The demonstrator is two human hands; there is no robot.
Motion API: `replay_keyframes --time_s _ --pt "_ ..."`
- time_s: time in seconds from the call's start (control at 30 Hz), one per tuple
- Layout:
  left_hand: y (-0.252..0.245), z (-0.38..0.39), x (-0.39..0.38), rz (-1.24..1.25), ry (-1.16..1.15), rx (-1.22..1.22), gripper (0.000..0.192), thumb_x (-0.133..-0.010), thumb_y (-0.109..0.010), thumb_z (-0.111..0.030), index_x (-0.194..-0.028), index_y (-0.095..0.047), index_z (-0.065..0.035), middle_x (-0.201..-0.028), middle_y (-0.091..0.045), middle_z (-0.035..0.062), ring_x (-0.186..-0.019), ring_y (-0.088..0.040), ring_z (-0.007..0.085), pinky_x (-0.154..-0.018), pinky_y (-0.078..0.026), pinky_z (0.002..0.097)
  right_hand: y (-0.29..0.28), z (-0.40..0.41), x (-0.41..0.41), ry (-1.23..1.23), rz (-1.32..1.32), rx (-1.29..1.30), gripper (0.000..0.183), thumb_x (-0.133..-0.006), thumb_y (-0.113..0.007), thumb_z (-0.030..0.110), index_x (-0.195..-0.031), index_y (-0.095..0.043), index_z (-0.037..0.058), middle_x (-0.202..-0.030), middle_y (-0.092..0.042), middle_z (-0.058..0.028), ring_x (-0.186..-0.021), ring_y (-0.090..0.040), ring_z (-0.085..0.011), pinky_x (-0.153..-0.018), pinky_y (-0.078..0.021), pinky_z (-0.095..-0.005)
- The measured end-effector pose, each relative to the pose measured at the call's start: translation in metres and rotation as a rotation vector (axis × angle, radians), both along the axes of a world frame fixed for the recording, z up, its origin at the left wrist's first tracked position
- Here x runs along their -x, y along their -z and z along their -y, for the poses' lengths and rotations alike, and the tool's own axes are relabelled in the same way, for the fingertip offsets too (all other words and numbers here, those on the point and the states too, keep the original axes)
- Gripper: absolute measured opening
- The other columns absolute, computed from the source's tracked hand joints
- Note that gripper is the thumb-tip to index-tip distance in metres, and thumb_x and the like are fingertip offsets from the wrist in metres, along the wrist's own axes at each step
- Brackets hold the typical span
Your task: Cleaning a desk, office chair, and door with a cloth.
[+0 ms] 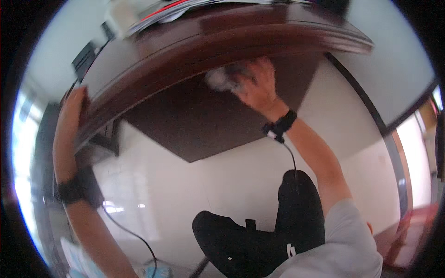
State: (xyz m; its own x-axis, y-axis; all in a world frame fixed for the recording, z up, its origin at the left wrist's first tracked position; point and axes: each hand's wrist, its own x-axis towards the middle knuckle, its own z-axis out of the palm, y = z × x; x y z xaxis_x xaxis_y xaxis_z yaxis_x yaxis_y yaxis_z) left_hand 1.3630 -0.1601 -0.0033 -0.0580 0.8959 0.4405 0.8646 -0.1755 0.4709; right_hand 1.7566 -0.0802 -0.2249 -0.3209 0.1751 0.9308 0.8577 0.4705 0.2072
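My right hand [259, 85] holds a bundled whitish-grey cloth [222, 79], blurred, against or close to the dark brown front panel [194, 121] of a wooden desk, just below the edge of its top. Some of the fingers are hidden or smeared by blur. At the far left, my left hand [74, 99] rests on the rim of the desk top [167, 74], its fingers partly hidden. A black band with a cable is round each wrist.
Papers and a red-edged folder [167, 10] lie on the desk top. A dark object [85, 59] stands at its left end. Below is a pale, shiny floor [174, 191]. A glossy reddish-brown surface [406, 232] shows at lower right.
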Motion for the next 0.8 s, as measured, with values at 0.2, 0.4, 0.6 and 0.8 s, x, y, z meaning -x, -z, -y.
replay_keyframes --time_s 0.2,0.4,0.6,0.8 --pt "0.006 0.0 0.017 0.066 0.076 0.016 0.055 -0.099 -0.045 -0.047 -0.139 -0.05 -0.01 -0.136 -0.053 0.0112 -0.125 -0.05 0.0197 -0.103 -0.039 0.0317 -0.007 0.014 -0.169 0.263 -0.441 -0.101 0.059 -0.082 -0.067 0.031 -0.124 -0.047 -0.0056 -0.128 -0.041 -0.0297 -0.12 -0.036 -0.0456 -0.104 -0.0271 -0.0542" --pt "0.005 -0.011 0.026 0.102 0.03 0.061 0.055 -0.099 -0.045 -0.048 -0.139 -0.051 -0.011 -0.137 -0.053 0.0102 -0.127 -0.049 0.0204 -0.105 -0.038 0.0323 0.072 0.002 -0.058 0.231 -1.127 0.179 0.078 -0.1 -0.043 0.043 -0.14 -0.015 -0.0179 -0.148 -0.01 -0.0391 -0.139 -0.012 -0.0493 -0.115 -0.0064 -0.0517" --pt "0.001 0.003 0.025 0.057 0.045 0.014 0.054 -0.099 -0.043 -0.048 -0.138 -0.051 -0.0116 -0.138 -0.052 0.0092 -0.128 -0.049 0.0205 -0.107 -0.037 0.0335 0.095 0.033 0.204 0.007 -1.55 0.475 0.079 -0.1 -0.04 0.046 -0.134 -0.015 -0.0205 -0.14 -0.014 -0.0412 -0.133 -0.018 -0.0518 -0.112 -0.0129 -0.0559" --pt "0.003 0.002 0.01 0.124 0.123 0.083 0.052 -0.101 -0.04 -0.042 -0.14 -0.047 -0.0085 -0.143 -0.047 0.0112 -0.133 -0.043 0.0214 -0.112 -0.031 0.0352 0.149 -0.016 0.211 0.726 -1.678 1.16 0.064 -0.101 -0.037 0.039 -0.132 -0.028 -0.0175 -0.131 -0.031 -0.0395 -0.125 -0.033 -0.0482 -0.109 -0.0226 -0.055"
